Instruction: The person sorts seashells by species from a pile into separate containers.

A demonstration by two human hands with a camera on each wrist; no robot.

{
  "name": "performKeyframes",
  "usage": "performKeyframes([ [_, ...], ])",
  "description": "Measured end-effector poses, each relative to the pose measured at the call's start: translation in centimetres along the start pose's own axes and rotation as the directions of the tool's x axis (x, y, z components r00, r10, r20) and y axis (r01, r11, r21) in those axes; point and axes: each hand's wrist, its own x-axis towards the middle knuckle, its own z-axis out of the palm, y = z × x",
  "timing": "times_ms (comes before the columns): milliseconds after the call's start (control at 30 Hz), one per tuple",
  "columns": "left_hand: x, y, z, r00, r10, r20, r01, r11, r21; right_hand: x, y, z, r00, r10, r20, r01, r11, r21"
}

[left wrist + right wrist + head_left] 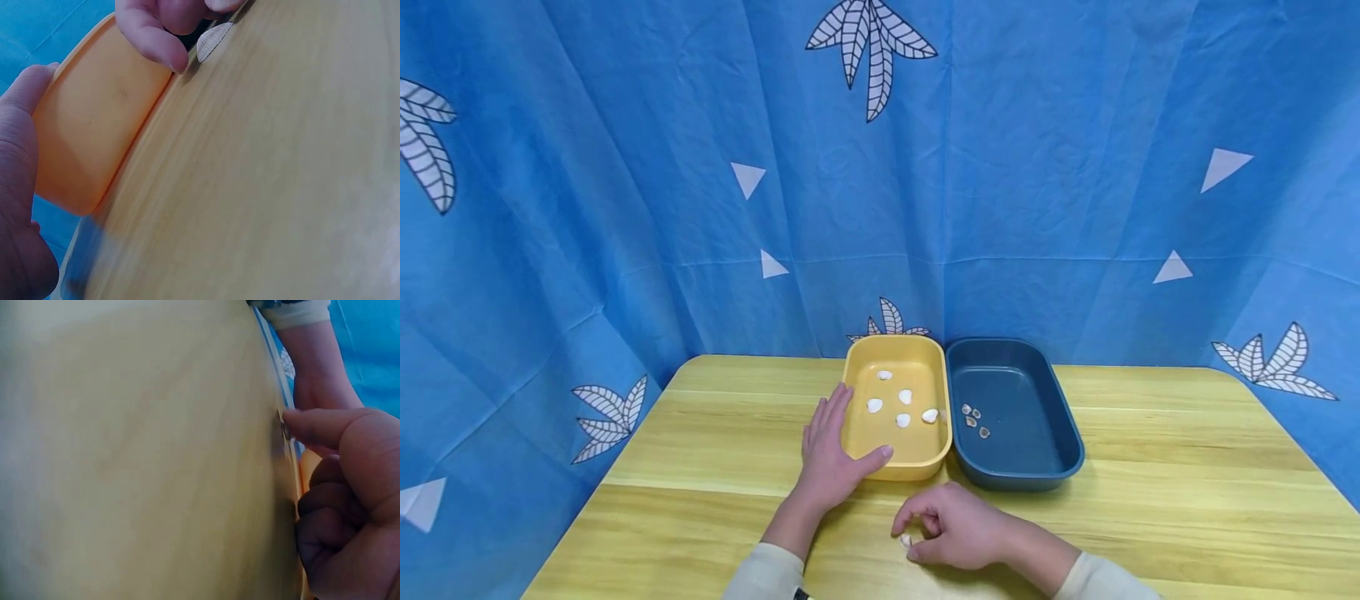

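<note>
The left hand rests against the left side of a yellow tray, its fingers fairly straight and its thumb over the near-left rim. Several white seashells lie apart from one another in that tray. In front of the trays, the right hand is low over the table with thumb and forefinger curled round a small pale seashell. In the left wrist view this ridged seashell sits at the wood surface between the fingertips. How firmly it is gripped is hard to see; in the right wrist view it is mostly hidden.
A dark blue tray stands right beside the yellow one, with several small brownish seashells toward its left side. Both are on a light wooden table. Behind the table hangs a blue patterned curtain.
</note>
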Motion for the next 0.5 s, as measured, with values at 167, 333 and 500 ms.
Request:
performKeyframes([
  [167, 0.00, -0.07, 0.08, 1.000, 0.003, 0.001, -0.003, 1.000, -0.002, -0.04, 0.27, -0.25, 1.000, -0.012, 0.020, 0.013, 0.999, -0.043],
  [333, 0.05, -0.13, 0.12, 1.000, -0.002, 0.004, 0.002, 1.000, -0.005, -0.05, 0.38, -0.27, 1.000, -0.011, 0.011, 0.012, 0.998, -0.062],
  [500, 0.05, -0.04, 0.12, 1.000, -0.005, 0.010, 0.005, 1.000, -0.004, -0.16, 0.31, -0.27, 1.000, 0.029, 0.005, -0.029, 0.998, -0.048],
])
